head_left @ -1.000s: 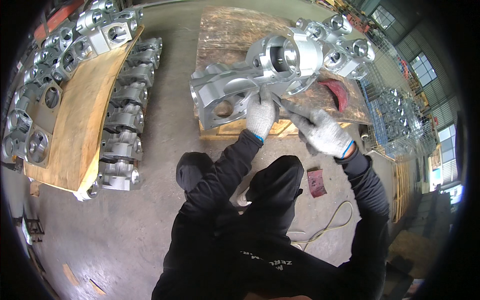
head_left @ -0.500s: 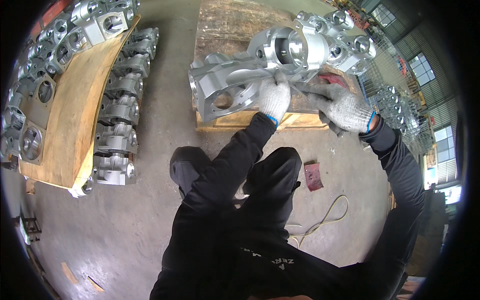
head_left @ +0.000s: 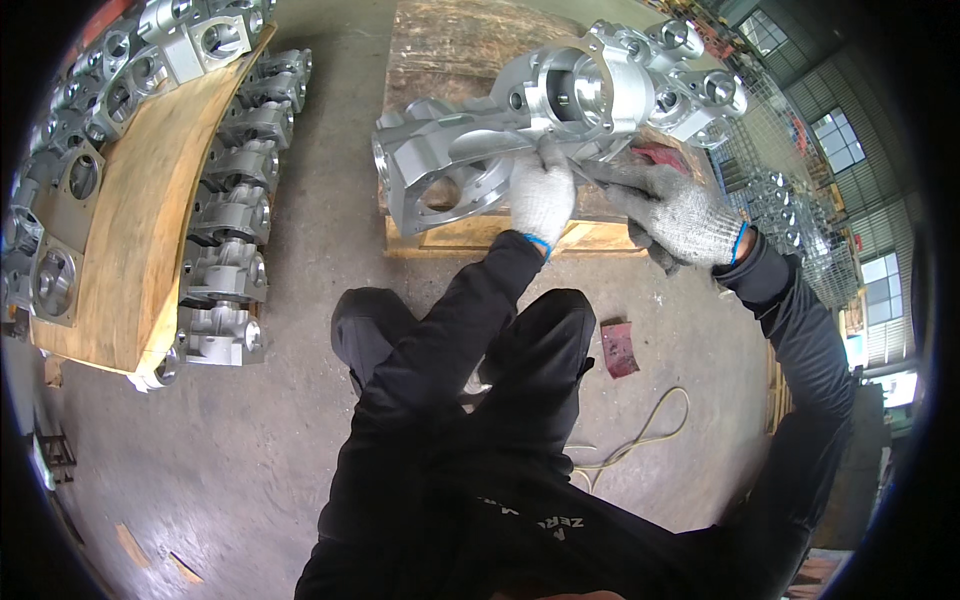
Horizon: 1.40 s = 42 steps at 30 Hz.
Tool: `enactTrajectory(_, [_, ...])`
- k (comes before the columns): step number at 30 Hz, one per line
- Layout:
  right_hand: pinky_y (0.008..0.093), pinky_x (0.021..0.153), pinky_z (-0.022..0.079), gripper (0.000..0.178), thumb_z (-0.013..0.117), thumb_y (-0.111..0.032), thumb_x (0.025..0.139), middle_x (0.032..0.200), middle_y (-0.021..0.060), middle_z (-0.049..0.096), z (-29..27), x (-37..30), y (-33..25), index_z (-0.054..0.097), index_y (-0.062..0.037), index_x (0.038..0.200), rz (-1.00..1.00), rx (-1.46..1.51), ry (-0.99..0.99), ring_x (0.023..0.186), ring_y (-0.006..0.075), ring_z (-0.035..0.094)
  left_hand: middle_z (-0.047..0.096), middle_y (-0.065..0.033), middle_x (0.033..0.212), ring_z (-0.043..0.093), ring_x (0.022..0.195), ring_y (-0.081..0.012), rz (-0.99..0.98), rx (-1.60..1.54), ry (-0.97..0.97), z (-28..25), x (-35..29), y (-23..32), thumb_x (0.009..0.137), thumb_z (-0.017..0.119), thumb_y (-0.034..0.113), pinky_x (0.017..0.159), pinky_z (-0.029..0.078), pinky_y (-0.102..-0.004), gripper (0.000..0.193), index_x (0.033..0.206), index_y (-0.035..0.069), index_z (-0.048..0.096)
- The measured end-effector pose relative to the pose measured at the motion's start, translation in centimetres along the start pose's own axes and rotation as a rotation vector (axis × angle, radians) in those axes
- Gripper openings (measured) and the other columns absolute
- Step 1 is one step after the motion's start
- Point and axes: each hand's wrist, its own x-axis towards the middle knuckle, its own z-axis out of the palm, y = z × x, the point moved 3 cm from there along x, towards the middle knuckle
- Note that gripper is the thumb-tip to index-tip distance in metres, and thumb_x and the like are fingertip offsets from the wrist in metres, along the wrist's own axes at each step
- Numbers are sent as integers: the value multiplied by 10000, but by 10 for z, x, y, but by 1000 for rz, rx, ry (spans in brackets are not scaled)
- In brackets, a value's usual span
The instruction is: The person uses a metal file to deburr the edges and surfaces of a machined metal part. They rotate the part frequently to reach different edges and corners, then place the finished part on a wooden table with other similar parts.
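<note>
A large silver metal casting (head_left: pixel 425 165) with round bores lies on a wooden-topped pallet (head_left: pixel 450 50) in front of me. A long, flat grey tool that looks like a file (head_left: pixel 490 146) rests along the casting's near side. My left hand (head_left: pixel 543 190), in a whitish knit glove, is closed with its fingertips pressing on the tool beside the casting's big round opening. To its right, my right hand (head_left: pixel 685 212), in a dirtier grey glove, wraps round the tool's other end; the palm hides that end.
More silver castings (head_left: pixel 235 210) stand stacked at left, with a bent plywood sheet (head_left: pixel 160 210) between layers. Further castings (head_left: pixel 715 95) adjoin the worked one. A dark red sheet (head_left: pixel 619 348) and a looped pale hose (head_left: pixel 640 440) lie on the floor. Wire mesh (head_left: pixel 775 150) rises at right.
The whole view has shifted slightly. Both hands keep their hold on the tool at nearly the same spot on the casting, the right hand slightly further left in the picture.
</note>
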Motion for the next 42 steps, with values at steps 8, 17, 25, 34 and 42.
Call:
enactTrajectory(8, [291,442,529,515,520,-315,1071,709,32,570,1,0,0,495,-148,1558,-33,-35,-16,479,127,597,687,-300,771,677,817,-491,-106,52,3,-3,8,-11,1073,398,339,766,514,-548,578,796,-85,675])
enactTrajectory(17, [415,731,595,485,607,-130,967,921,170,715,11,-18,-19,582,-95,1450,-639,-580,409,794,349,733,656,-317,722,675,812,-510,-4,144,122,7,26,-30,1045,442,395,756,504,-572,600,765,-84,672])
enactTrajectory(25, [415,828,581,250,636,-41,896,1072,225,731,3,-2,-39,753,-19,1115,-841,-468,626,930,399,725,595,-130,618,582,582,-238,27,-164,1,-25,-6,4,1128,376,487,604,447,-444,688,760,-40,623])
enactTrajectory(34, [464,737,587,195,647,-213,806,823,197,728,29,143,-91,763,-56,804,-749,-719,753,813,371,727,508,-218,1437,602,1254,-383,706,782,321,-173,-48,33,771,847,22,971,561,-425,712,1414,64,544])
enactTrajectory(42, [504,844,581,323,676,-302,807,837,283,712,1,154,-116,776,6,812,-549,-505,571,864,442,723,463,-199,1488,521,1379,-419,714,664,251,-179,2,-8,753,648,-118,1130,503,-447,749,1446,148,549])
